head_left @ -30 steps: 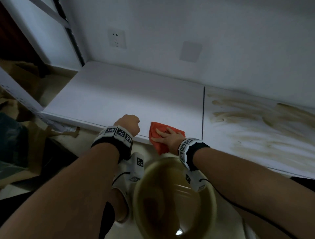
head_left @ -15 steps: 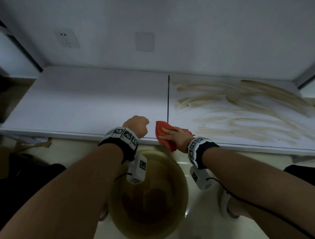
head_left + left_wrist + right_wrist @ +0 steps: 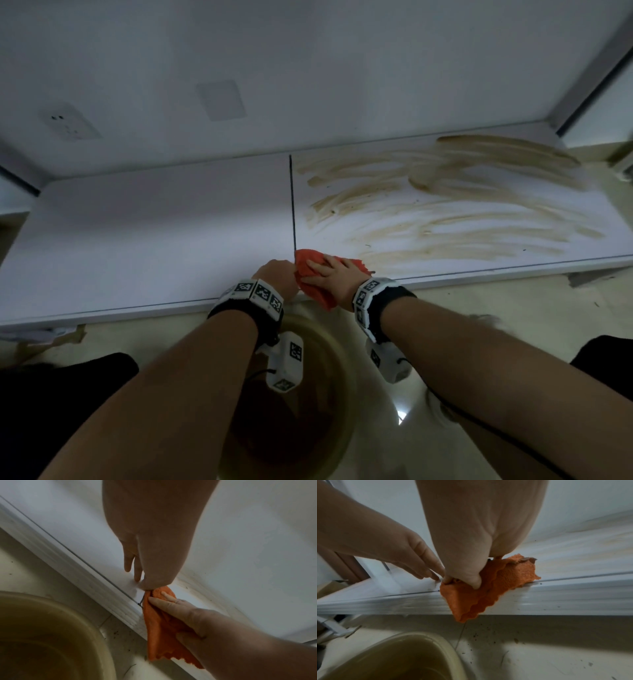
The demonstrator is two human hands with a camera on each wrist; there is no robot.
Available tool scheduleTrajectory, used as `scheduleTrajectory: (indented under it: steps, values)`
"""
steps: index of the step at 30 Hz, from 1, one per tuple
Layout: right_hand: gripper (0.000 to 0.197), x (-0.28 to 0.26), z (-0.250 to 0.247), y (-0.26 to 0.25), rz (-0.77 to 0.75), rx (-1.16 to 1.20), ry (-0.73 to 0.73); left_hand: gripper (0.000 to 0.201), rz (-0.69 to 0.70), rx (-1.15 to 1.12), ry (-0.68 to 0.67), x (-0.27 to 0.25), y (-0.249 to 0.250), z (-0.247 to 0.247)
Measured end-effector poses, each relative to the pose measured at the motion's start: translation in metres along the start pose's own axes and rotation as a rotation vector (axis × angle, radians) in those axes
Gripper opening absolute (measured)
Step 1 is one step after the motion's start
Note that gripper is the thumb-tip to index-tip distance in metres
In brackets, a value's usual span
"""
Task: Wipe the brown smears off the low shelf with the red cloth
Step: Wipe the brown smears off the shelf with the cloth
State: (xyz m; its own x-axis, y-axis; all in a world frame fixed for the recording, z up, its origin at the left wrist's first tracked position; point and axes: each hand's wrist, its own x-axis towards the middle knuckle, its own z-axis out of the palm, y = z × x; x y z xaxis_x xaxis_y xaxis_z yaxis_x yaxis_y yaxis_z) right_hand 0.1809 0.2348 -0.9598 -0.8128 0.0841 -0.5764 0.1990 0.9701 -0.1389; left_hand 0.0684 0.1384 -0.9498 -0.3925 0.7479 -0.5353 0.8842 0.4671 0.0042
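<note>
The low white shelf (image 3: 154, 233) has two panels split by a dark seam. Brown smears (image 3: 445, 212) streak the right panel. The red cloth (image 3: 318, 296) lies crumpled on the front edge at the seam, one end hanging over the lip (image 3: 467, 609). My right hand (image 3: 330, 277) lies on top of the cloth (image 3: 159, 635), fingers spread over it and thumb (image 3: 476, 584) curled onto its front fold. My left hand (image 3: 275, 277) is just left of the cloth, with straight fingertips (image 3: 135, 577) resting on the bare shelf.
A yellowish basin (image 3: 351, 383) of brown water stands on the floor below my wrists, close to the shelf lip. A wall socket (image 3: 68, 123) is at the back left. A grey upright (image 3: 599, 68) bounds the shelf on the right. Dark knees (image 3: 68, 394) flank the basin.
Both hands and the cloth have slid right along the front edge, from left of the seam to the seam itself. The head view has turned toward the smeared panel.
</note>
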Motion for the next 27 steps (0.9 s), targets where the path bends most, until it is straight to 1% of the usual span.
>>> scheduleTrajectory:
  steps: [4,8,10,12,15,18,21,24,27]
  values:
    - [0.076,-0.007,0.0,0.009,-0.003,0.027,-0.005,0.035,-0.031,0.0,-0.06,0.002,0.006,-0.003]
    - [0.077,-0.033,0.002,0.041,0.09,0.105,0.028,0.043,-0.059,0.002,-0.126,0.003,0.007,-0.007]
    - [0.076,-0.047,0.007,0.056,0.137,0.129,0.04,0.044,-0.053,0.007,-0.169,0.005,0.007,-0.008]
    - [0.076,-0.052,0.012,0.06,0.153,0.139,0.029,0.043,-0.038,0.029,-0.187,0.007,0.006,-0.009]
    - [0.078,-0.044,0.011,0.045,0.116,0.119,0.005,0.042,-0.029,0.066,-0.17,0.009,0.006,-0.009]
    - [0.081,-0.019,0.001,0.022,0.042,0.062,-0.029,0.039,-0.027,0.112,-0.156,0.012,0.007,-0.008]
    - [0.085,0.003,-0.008,0.013,0.026,0.035,-0.031,0.037,-0.024,0.115,-0.17,0.014,0.006,-0.008]
    - [0.081,0.006,-0.008,0.027,0.047,0.072,0.024,0.038,-0.021,0.119,-0.16,0.013,0.004,-0.009]
    - [0.077,-0.012,-0.001,0.053,0.143,0.156,0.057,0.041,-0.01,0.115,-0.167,0.011,0.002,-0.009]
